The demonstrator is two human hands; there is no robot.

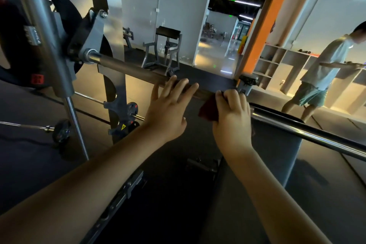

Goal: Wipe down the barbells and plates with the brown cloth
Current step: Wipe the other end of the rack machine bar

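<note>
Brown cloth is bunched under my right hand, whose fingers curl round it and press it onto the barbell. Just left of it, my left hand lies open, straight fingers resting on the same bar. Far left, a black plate hangs at the bar's end, well apart from both hands.

Gym, barbell, weight plate, bench

Single head cam, wide-angle, worn by the person.
Looks fwd & down, v. close to the long grey steel barbell shaft crossing mid-frame; bright open doorway far in bkgd.
</note>
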